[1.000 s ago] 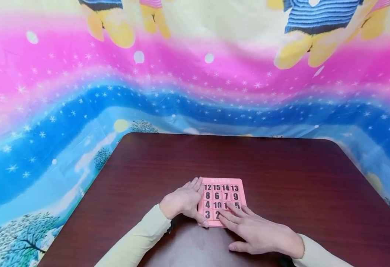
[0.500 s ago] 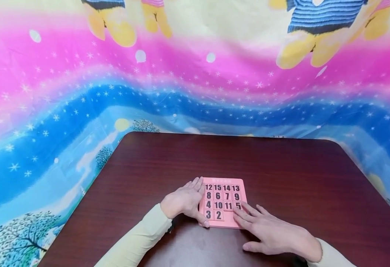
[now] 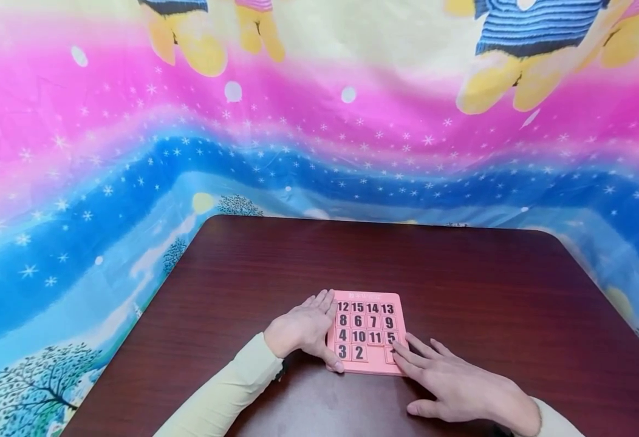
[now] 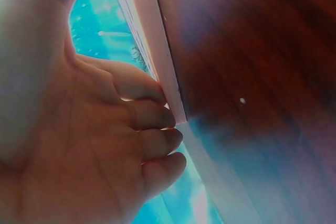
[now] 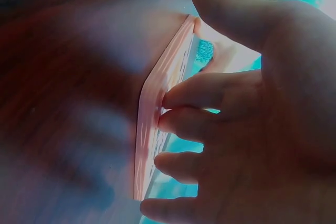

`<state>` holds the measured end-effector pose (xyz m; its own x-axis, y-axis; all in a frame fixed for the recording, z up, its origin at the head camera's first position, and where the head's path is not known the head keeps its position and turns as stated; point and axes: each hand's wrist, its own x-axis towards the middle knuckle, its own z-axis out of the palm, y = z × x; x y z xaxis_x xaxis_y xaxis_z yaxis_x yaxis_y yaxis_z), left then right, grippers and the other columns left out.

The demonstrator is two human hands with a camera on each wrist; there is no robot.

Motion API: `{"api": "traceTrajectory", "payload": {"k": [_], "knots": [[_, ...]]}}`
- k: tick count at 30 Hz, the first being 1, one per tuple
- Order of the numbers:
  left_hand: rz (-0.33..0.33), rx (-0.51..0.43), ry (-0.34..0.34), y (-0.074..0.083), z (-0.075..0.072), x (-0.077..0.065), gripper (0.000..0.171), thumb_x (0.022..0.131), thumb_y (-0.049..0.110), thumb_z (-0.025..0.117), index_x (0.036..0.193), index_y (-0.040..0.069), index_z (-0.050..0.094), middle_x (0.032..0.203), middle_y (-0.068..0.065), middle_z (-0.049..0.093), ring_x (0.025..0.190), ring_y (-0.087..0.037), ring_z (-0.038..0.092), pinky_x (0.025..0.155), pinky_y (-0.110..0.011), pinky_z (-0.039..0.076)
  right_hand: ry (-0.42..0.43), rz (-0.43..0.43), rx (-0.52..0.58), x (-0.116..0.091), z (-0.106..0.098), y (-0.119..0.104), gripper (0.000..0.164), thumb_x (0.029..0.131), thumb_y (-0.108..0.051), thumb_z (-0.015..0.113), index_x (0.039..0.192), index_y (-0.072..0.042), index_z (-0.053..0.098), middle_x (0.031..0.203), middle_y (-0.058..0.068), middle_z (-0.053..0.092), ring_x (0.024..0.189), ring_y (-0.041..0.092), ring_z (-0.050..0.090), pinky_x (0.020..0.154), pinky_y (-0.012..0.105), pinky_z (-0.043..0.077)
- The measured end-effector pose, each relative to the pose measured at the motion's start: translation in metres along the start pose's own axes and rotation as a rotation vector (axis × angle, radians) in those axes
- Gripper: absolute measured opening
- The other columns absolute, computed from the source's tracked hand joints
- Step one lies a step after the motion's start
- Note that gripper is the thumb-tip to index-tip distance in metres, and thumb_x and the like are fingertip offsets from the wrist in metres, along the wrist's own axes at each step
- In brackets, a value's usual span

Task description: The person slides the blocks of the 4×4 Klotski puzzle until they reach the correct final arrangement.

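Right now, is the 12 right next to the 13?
No, the 15 tile and 14 tile sit between the 12 tile and 13 tile.

Room of unclear kind, cartoon cloth backdrop [image 3: 319,155], brown table [image 3: 461,279]

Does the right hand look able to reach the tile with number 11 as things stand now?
Probably yes. The right hand is at the near right corner of the pink board, and the number 11 tile lies uncovered close by.
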<state>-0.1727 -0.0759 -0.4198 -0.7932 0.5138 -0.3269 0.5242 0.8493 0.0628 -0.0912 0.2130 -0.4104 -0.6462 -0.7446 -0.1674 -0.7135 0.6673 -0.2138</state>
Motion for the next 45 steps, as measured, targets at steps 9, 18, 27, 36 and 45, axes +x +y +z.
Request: {"api": "traceTrajectory", "payload": {"k": [9, 18, 27, 36, 45], "knots": [[-0.011, -0.001, 0.000, -0.001, -0.002, -0.001, 0.133, 0.060, 0.080, 0.072, 0.157, 0.005, 0.020, 0.166, -0.013, 0.011, 0.154, -0.024, 0.012, 0.126, -0.034, 0.016, -0.014, 0.000, -0.006, 0.010, 0.001, -0.005, 0.074, 0.092, -0.055, 0.058, 0.148, -0.009, 0.044, 0.160, 0.009, 0.033, 0.148, 0.040, 0.025, 0.108, 0.069, 0.031], [-0.008, -0.004, 0.000, -0.003, -0.001, 0.000, 0.133, 0.061, 0.080, 0.072, 0.157, 0.005, 0.019, 0.166, -0.013, 0.010, 0.154, -0.024, 0.011, 0.126, -0.034, 0.016, 0.022, -0.039, -0.065, 0.020, 0.002, -0.012, 0.076, 0.092, -0.058, 0.056, 0.147, -0.007, 0.045, 0.157, 0.011, 0.037, 0.146, 0.040, 0.030, 0.107, 0.068, 0.034], [-0.017, -0.004, -0.004, -0.003, 0.000, -0.001, 0.133, 0.061, 0.080, 0.072, 0.157, 0.005, 0.019, 0.166, -0.013, 0.010, 0.154, -0.024, 0.012, 0.126, -0.034, 0.017, -0.016, -0.010, -0.039, 0.028, -0.003, -0.016, 0.074, 0.092, -0.057, 0.056, 0.148, -0.010, 0.045, 0.157, 0.010, 0.039, 0.148, 0.038, 0.027, 0.110, 0.067, 0.031], [-0.009, 0.002, -0.005, -0.002, 0.002, -0.001, 0.132, 0.061, 0.081, 0.071, 0.156, 0.004, 0.021, 0.165, -0.013, 0.012, 0.154, -0.024, 0.013, 0.126, -0.034, 0.018, 0.022, 0.107, 0.035, 0.025, -0.007, 0.005, 0.070, 0.092, -0.050, 0.061, 0.145, -0.006, 0.048, 0.156, 0.013, 0.039, 0.148, 0.041, 0.026, 0.111, 0.071, 0.026], [0.015, 0.018, 0.016, 0.000, 0.002, -0.001, 0.132, 0.061, 0.080, 0.072, 0.156, 0.002, 0.021, 0.165, -0.016, 0.013, 0.154, -0.026, 0.014, 0.126, -0.035, 0.018, 0.016, 0.137, 0.050, 0.024, -0.003, 0.013, 0.068, 0.092, -0.047, 0.062, 0.144, -0.005, 0.050, 0.156, 0.015, 0.039, 0.148, 0.041, 0.025, 0.110, 0.071, 0.026]]}}
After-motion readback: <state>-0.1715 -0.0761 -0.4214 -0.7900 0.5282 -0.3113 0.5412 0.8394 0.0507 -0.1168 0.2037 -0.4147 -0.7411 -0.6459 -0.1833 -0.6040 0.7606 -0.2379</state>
